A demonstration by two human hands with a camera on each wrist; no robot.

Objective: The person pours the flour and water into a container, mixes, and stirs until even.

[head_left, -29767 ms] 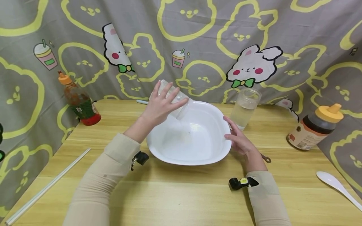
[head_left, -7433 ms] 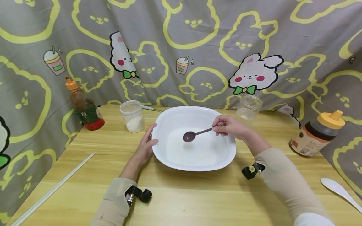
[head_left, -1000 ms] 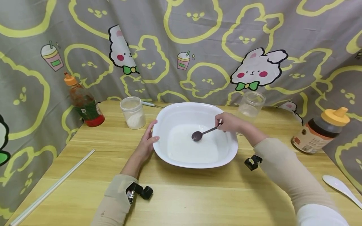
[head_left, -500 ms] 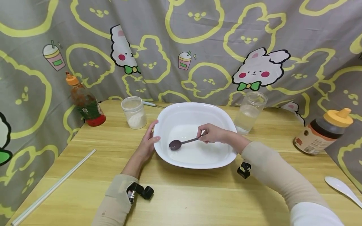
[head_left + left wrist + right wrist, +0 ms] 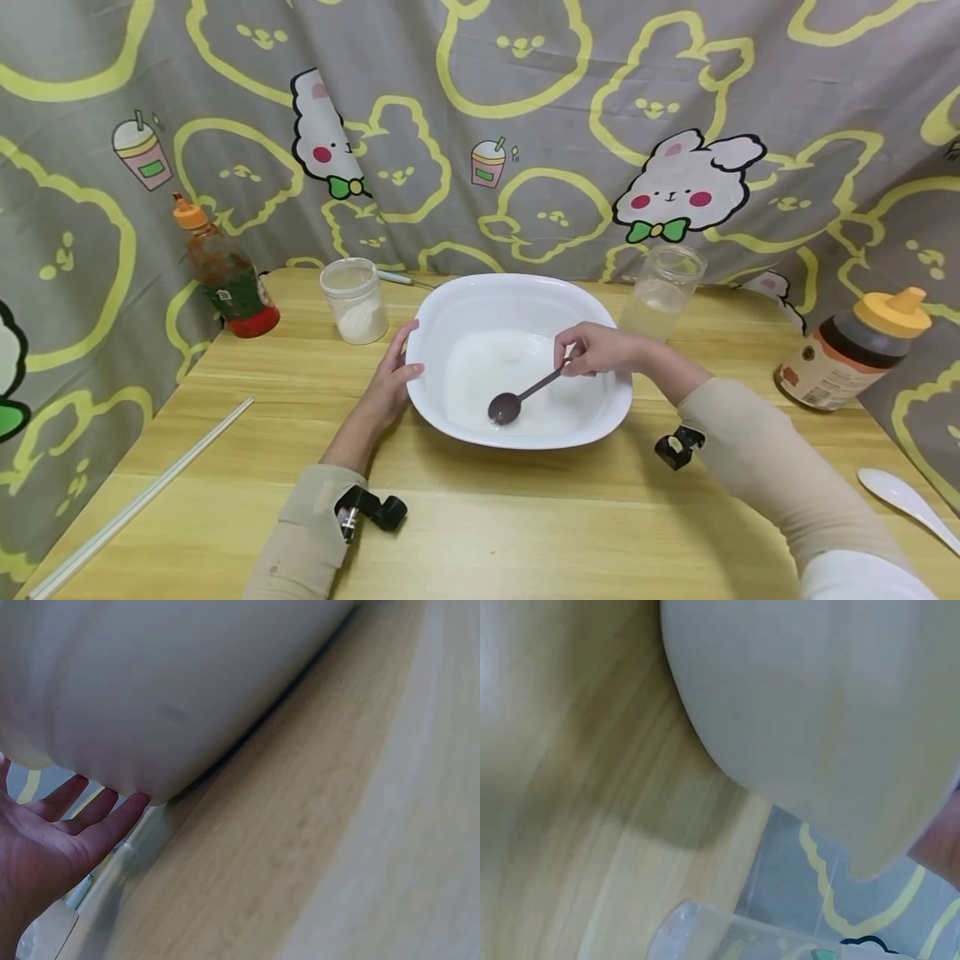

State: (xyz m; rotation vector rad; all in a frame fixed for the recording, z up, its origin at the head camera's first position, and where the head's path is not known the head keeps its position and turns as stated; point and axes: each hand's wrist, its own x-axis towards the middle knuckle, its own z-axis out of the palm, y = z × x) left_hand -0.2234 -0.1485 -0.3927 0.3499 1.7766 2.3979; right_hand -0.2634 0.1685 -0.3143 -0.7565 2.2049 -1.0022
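A white oval basin (image 5: 510, 287) stands on the table with a shallow milky white liquid (image 5: 487, 358) inside. My left hand (image 5: 386, 387) holds its left rim, thumb over the edge and fingers along the outside; the left wrist view shows those fingertips (image 5: 135, 804) against the outer wall. In my right hand (image 5: 600, 348) is the handle of a dark brown spoon (image 5: 505, 408), pinched between thumb and fingers over the basin's right part. The spoon's bowl sits in the liquid near the front. Most of the right hand is hidden behind the basin in the right wrist view.
Behind the basin's left stands a jar of white powder (image 5: 356, 312); at right, a glass jar of water (image 5: 660, 296). A red sauce bottle (image 5: 228, 287), yellow-capped bottle (image 5: 847, 350), white chopsticks (image 5: 150, 492), white spoon (image 5: 900, 496) and a thin tool's pale handle (image 5: 395, 277) lie around.
Earlier the left hand tipped the powder jar over the basin; now the jar stands on the table. The brown spoon has swept left, then back right and nearer through the liquid.
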